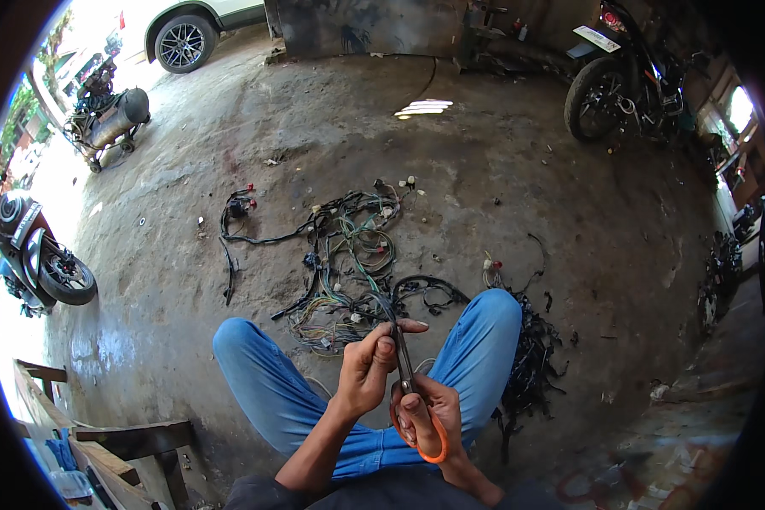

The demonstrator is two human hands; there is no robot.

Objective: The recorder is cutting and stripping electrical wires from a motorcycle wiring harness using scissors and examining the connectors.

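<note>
Left hand (368,371) holds one harness (365,267), right hand (432,412) one scissors (406,374).

Plate lettering.
Dark characters on white plate (597,38), right-hand motorbike (597,102); illegible marks on pale plate (27,224), left-hand motorbike (66,276).

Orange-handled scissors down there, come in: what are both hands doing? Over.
Right hand gripping orange-handled scissors. Left hand holding wiring harness. Dark pile beside right knee, apart from both hands.
</note>
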